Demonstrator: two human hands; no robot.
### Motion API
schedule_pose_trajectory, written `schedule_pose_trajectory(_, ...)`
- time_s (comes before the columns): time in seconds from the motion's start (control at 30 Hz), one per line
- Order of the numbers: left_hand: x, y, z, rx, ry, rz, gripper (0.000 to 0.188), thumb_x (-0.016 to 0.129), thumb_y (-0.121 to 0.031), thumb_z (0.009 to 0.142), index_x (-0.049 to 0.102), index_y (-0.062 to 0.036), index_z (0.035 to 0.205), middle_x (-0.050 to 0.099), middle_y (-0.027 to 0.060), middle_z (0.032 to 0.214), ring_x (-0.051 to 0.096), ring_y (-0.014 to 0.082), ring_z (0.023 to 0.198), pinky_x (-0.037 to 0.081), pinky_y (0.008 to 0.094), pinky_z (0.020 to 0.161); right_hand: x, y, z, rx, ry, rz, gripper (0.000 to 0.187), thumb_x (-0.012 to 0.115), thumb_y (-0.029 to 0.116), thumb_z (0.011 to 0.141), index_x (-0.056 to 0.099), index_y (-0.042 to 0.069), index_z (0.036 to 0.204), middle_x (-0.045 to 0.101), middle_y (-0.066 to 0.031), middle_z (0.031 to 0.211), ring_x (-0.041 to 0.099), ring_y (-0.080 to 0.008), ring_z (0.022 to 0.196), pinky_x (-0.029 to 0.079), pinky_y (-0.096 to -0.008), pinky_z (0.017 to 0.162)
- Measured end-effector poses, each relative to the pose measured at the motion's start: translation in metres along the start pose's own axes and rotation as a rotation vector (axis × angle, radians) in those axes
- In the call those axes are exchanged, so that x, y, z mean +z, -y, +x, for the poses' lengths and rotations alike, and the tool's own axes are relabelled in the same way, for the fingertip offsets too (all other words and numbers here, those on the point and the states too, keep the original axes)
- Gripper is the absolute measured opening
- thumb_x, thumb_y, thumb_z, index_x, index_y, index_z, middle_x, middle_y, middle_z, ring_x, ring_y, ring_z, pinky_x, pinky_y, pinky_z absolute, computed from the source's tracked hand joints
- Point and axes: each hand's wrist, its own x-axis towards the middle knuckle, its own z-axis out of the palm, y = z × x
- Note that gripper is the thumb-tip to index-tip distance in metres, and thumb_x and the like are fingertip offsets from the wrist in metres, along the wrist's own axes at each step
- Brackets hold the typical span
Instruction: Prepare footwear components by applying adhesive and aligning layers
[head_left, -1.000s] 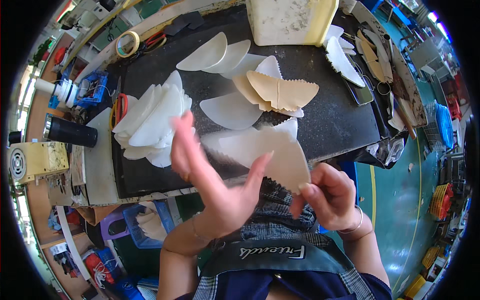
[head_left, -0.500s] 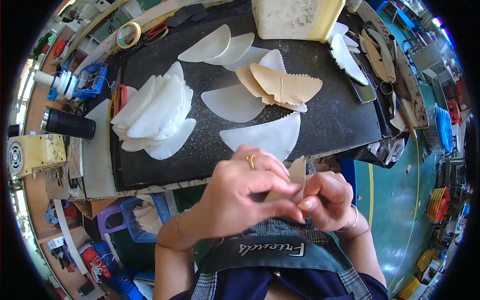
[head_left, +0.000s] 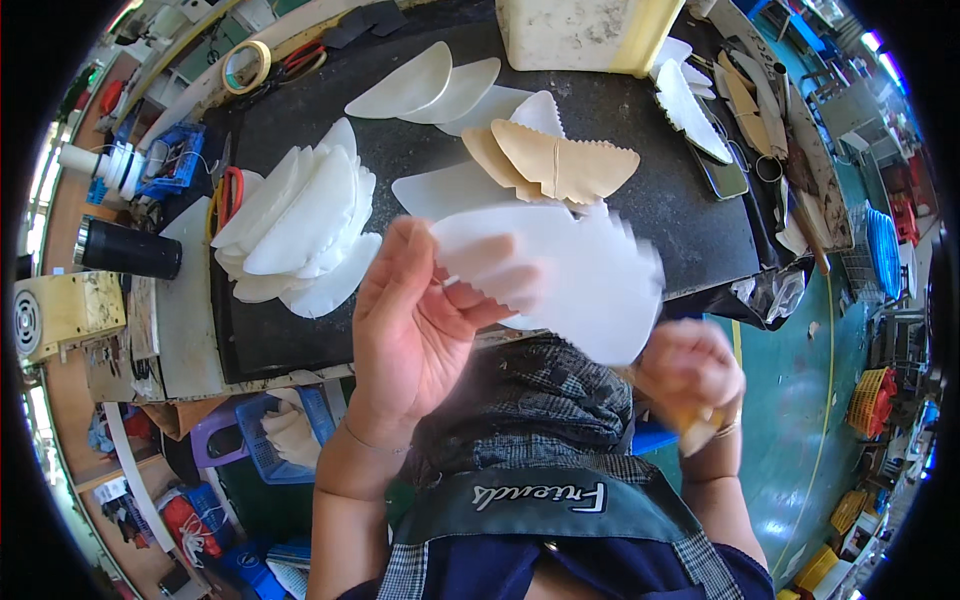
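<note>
My left hand [head_left: 405, 325] is raised over the table's near edge. Its fingers hold a thin white sheet [head_left: 590, 285] with scalloped edges, and show faintly through it. My right hand [head_left: 690, 365] is to the right of the sheet, curled and smeared by motion. A yellowish-tan thing [head_left: 700, 432] sticks out below that hand, too blurred to name. Just beyond the sheet lie tan half-round pieces [head_left: 570, 165] with toothed edges, on top of pale ones. A fanned pile of white half-round sheets [head_left: 305, 215] rests to the left.
More white half-round sheets [head_left: 405, 85] lie at the back of the black tabletop [head_left: 290, 345]. A whitish block-shaped container [head_left: 580, 35] stands behind them. Scissors with red handles [head_left: 230, 190], a tape roll [head_left: 246, 68] and a black tumbler [head_left: 130, 248] are on the left; a phone [head_left: 727, 178] lies right.
My hands were together over a tan piece near my apron. They have separated: my left hand now holds up the white sheet, and my right hand has moved right.
</note>
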Motion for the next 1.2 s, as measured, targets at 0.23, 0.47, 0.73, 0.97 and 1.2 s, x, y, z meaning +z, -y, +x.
schedule_pose_trajectory(0.23,0.017,0.019,-0.023,0.06,1.013,1.496,0.02,0.071,-0.004,0.076,0.073,-0.0101,0.095,0.055,0.0035,0.068,0.056,0.0168,0.06,0.044,0.0292,0.053,0.022,-0.004,0.031,0.047,-0.152,0.36,0.064,0.061,0.055,0.087,0.057,-0.003,0.112,0.063,-0.0098,0.103,0.06,-0.0149,0.097,0.047,-0.0297,0.085)
schedule_pose_trajectory(0.47,-0.006,-0.024,-0.007,0.186,0.293,1.168,0.013,0.064,0.004,0.078,0.062,-0.0004,0.09,0.059,0.0034,0.079,0.056,0.0079,0.062,0.045,0.022,0.054,0.032,0.005,0.078,-0.128,-0.64,-0.083,0.019,0.074,0.003,0.08,0.056,0.002,0.087,0.063,-0.0004,0.078,0.06,-0.0043,0.07,0.046,-0.0169,0.062)
schedule_pose_trajectory(0.73,-0.039,-0.027,0.02,0.048,-0.047,1.368,0.023,0.071,0.0,0.082,0.052,-0.0025,0.096,0.055,-0.001,0.081,0.053,0.0019,0.061,0.044,0.0154,0.053,0.05,-0.019,0.094,-0.045,-0.756,-0.746,0.028,0.077,0.008,0.075,0.049,0.003,0.072,0.052,-0.0007,0.062,0.043,-0.0023,0.054,0.036,-0.0198,0.046)
schedule_pose_trajectory(0.97,-0.031,-0.031,0.022,0.235,0.123,2.028,0.025,0.077,-0.009,0.074,0.071,-0.0093,0.099,0.058,0.0029,0.081,0.057,0.012,0.067,0.048,0.0284,0.061,0.047,-0.011,0.094,-0.014,-0.683,-1.439,0.031,0.072,0.021,0.077,0.045,0.007,0.08,0.055,-0.0097,0.063,0.059,-0.0301,0.057,0.046,-0.0411,0.053)
schedule_pose_trajectory(1.2,-0.032,0.028,-0.007,0.45,0.597,2.134,0.069,0.077,-0.012,0.065,0.055,-0.0086,0.13,0.047,0.0172,0.139,0.047,0.0324,0.127,0.04,0.0417,0.106,-0.006,0.02,0.109,-0.2,-0.79,-1.431,0.033,0.066,0.0,0.073,0.054,0.004,0.104,0.062,-0.0135,0.093,0.063,-0.03,0.088,0.049,-0.0384,0.077)
